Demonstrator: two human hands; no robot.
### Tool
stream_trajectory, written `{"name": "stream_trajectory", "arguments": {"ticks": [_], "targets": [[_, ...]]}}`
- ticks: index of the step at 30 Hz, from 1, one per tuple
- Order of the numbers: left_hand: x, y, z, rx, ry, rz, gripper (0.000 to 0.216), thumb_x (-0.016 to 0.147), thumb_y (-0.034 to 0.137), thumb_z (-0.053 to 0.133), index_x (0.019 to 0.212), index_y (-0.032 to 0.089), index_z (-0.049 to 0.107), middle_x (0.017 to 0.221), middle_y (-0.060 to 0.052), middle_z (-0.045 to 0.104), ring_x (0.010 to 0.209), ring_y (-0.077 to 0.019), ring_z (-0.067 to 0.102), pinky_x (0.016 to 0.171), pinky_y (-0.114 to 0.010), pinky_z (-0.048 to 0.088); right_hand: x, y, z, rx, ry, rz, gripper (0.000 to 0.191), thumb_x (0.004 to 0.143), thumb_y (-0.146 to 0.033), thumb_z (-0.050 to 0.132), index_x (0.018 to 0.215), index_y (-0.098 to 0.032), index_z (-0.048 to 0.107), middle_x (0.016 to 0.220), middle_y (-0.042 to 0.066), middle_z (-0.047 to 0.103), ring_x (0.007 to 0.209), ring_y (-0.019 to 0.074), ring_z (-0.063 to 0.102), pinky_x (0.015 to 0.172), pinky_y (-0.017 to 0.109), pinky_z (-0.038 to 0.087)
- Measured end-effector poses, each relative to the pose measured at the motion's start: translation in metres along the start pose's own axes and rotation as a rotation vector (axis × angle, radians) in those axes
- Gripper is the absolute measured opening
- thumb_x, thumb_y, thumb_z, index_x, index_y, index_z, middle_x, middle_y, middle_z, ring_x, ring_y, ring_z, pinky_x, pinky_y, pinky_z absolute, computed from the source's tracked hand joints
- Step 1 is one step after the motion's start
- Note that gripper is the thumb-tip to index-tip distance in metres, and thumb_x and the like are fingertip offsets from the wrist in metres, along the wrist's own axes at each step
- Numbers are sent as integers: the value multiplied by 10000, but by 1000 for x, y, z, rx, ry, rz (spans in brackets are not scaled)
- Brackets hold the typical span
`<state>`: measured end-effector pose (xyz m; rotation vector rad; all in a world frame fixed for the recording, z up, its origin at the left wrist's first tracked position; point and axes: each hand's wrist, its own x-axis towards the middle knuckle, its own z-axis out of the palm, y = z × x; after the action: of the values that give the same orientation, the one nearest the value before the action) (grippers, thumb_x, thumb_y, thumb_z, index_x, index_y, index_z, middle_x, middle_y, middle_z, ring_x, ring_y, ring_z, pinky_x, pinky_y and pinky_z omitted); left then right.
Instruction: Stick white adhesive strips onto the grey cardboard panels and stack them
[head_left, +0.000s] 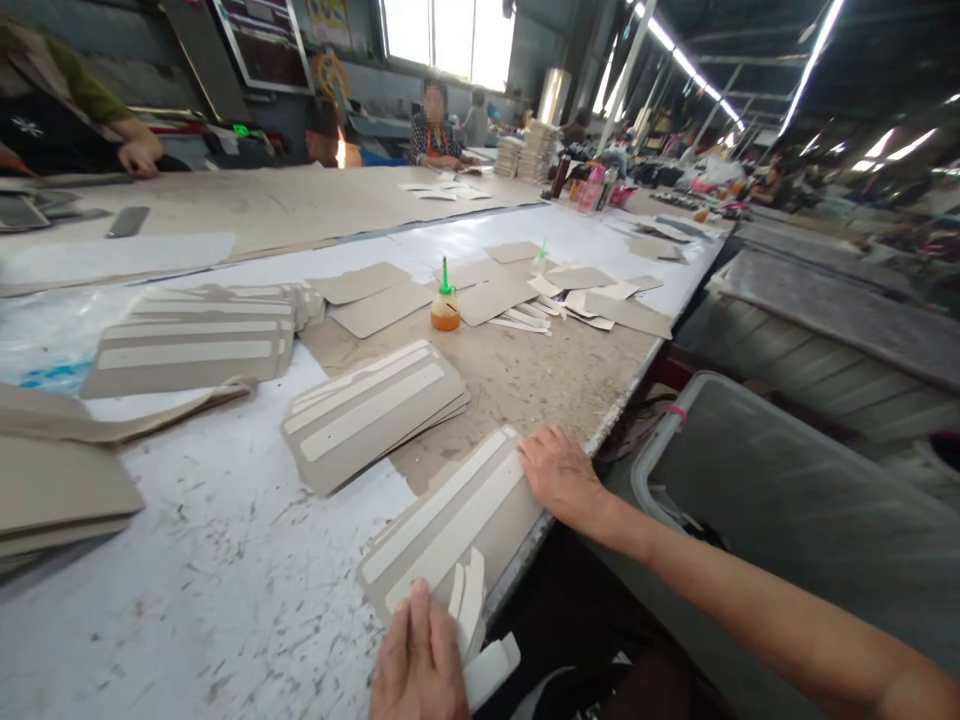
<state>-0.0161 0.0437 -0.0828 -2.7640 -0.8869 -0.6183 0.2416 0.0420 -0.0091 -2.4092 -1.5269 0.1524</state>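
My right hand [559,475] lies flat with fingers out on the far end of a grey cardboard piece [457,520] that carries two white strips. This piece sits at the table's front edge. My left hand [418,660] presses on its near end, fingers together, holding a few loose white strips [469,600] against it. A second stack of striped grey pieces [371,410] lies just beyond, to the left.
A small orange glue bottle with a green nozzle [445,300] stands mid-table among loose card pieces [517,290]. More striped stacks [195,340] lie at left. A grey bin [787,500] stands right of the table. Other people sit at the far end.
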Motion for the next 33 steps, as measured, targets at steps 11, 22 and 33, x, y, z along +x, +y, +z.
{"name": "stream_trajectory", "arguments": {"ticks": [11,22,33], "targets": [[3,3,-6,23,-45,-15,366,740,-8,376,1065,101,504,1218,-193,547,1140,-276,509,874,-381,506,7,15,-9,776,-241,146,258,809,-412,465,847,-158,481,733,11,595,618,132,553,540,245,438],[15,14,-25,71,-45,-51,388,733,-73,330,1041,92,500,1202,-174,550,1124,-273,507,904,-384,491,2,15,-10,1296,-316,157,330,701,-403,667,876,-156,535,778,-28,558,668,95,499,585,203,387],[7,1,-15,208,-27,107,457,687,-53,387,1117,66,485,1193,-187,562,1066,-279,553,825,-324,535,6,22,-5,1070,-272,-61,169,841,-314,512,930,-170,526,812,-15,552,728,113,496,640,222,398]]}}
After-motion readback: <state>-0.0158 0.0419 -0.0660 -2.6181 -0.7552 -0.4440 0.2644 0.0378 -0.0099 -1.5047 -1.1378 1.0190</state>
